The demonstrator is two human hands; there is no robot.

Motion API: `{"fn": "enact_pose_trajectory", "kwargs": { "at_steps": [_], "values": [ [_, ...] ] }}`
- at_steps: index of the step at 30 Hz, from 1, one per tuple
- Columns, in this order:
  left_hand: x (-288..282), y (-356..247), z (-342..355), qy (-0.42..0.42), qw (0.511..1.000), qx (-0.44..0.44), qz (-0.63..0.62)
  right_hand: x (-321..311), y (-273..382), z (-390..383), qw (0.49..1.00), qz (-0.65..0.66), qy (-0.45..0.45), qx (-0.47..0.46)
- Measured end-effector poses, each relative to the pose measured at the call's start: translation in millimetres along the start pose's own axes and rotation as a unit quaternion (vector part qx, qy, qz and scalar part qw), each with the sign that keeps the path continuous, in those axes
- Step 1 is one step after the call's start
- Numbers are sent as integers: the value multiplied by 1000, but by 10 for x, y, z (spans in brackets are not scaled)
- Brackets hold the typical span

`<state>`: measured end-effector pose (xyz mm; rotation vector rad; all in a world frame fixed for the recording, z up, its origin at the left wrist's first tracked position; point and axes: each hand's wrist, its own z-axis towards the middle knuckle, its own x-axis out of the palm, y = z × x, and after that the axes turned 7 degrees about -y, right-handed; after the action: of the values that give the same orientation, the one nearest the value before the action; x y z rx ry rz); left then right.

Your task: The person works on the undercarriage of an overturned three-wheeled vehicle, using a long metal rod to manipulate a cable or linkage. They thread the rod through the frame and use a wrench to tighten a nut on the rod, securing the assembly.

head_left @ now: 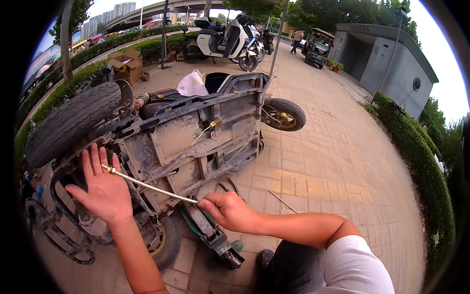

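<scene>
My right hand (pixel 227 210) is closed round one end of a thin metal tube (pixel 152 187). A brass nut sits near the tube's other end, in front of the fingers of my left hand (pixel 107 188). That hand is open, palm up and fingers stretched; whether the tube touches it I cannot tell. Both hands are in front of a small wheeled vehicle (pixel 181 132) tipped on its side, its rusty, dirty underside facing me. A brass fitting (pixel 213 124) with a thin yellowish line is on the underside. Below my hands a green jack (pixel 208 228) stands at the frame.
The vehicle's large tyre (pixel 73 122) is at left, a smaller wheel (pixel 285 115) at its far end. A thin rod (pixel 283 201) lies on the paving. Beyond are a cardboard box (pixel 126 64), parked scooters (pixel 227 41), a grey building (pixel 387 63) and a hedge (pixel 416 147).
</scene>
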<state>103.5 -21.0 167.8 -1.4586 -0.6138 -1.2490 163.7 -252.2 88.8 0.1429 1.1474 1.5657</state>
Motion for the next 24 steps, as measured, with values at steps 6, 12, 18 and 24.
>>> {"fn": "enact_pose_trajectory", "kwargs": {
  "at_steps": [6, 12, 18, 24],
  "values": [
    [-114, -217, 149, 22, 997, -66, -33, -5, 175, 9, 990, 14, 106, -92],
    [-268, -242, 130, 139, 979, -120, -90, 48, 210, 63, 997, -16, 64, -42],
    [-284, -309, 187, 146, 977, -123, -90, 63, 183, 49, 997, -22, 57, 36],
    [-292, -321, 186, 147, 982, -100, -68, 91, 171, 60, 996, 5, 65, -53]
  ]
}}
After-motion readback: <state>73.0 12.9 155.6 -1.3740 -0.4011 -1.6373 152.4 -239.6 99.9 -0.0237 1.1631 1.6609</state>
